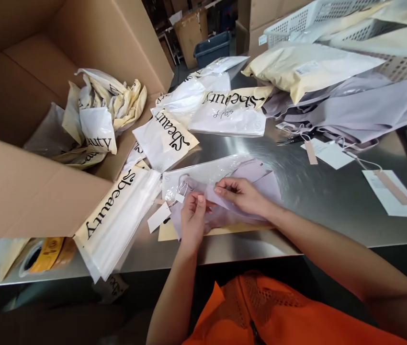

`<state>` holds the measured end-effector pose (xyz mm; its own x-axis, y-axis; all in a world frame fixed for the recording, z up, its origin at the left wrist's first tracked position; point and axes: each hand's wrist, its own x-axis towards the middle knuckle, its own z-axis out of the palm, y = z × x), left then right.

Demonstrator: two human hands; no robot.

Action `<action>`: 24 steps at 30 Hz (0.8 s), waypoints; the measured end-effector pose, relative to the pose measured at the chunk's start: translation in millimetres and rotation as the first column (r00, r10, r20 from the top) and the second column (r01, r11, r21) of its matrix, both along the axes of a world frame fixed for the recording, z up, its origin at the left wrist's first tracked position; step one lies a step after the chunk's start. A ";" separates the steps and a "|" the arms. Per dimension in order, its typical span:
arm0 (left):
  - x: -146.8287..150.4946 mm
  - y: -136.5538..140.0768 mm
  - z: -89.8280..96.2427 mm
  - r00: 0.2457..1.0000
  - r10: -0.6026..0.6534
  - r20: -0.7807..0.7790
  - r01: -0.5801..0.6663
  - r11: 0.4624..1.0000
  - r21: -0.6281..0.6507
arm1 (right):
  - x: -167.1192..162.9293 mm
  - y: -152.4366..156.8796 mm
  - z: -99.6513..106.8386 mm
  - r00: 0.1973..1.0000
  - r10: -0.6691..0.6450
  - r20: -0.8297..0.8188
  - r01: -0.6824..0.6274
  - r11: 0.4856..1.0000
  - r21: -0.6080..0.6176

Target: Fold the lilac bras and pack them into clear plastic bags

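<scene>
A pale lilac garment (225, 218) lies partly folded on top of a flat plastic bag (203, 167) on the metal table. My left hand (193, 215) pinches an edge of the cloth, thumb against the fingers. Just right of it, my right hand (237, 194) grips another part of the same garment between thumb and fingertips. White tags (159, 218) on strings hang from the garment at its left end. What the lower fingers of the left hand touch is partly hidden.
An open cardboard box (92, 201) with crumpled bags stands at the left. Printed bags (117, 218) are stacked beside it, and a tape roll (45, 254) lies near the front edge. More lilac garments (365, 110) with tags and white baskets (404, 72) occupy the right.
</scene>
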<state>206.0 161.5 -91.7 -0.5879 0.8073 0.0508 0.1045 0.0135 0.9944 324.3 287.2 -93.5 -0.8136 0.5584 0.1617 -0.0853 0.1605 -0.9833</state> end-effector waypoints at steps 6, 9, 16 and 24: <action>33.3 17.3 1.3 0.999 0.048 0.007 -0.048 0.996 -0.071 | 10.5 1.1 7.3 0.980 -0.198 -0.014 0.198 0.973 0.120; 36.8 15.9 7.9 0.988 -0.087 0.127 0.090 0.996 -0.018 | 14.9 9.2 10.8 0.972 -0.235 -0.026 0.237 0.963 0.131; 32.6 9.9 12.7 0.997 -0.042 0.064 0.044 0.999 -0.027 | 21.2 4.6 18.2 0.959 -0.247 -0.137 0.282 0.861 0.424; 37.0 1.0 13.7 0.988 -0.090 0.126 0.098 0.994 -0.056 | 22.1 0.8 18.2 0.955 -0.254 -0.156 0.298 0.843 0.447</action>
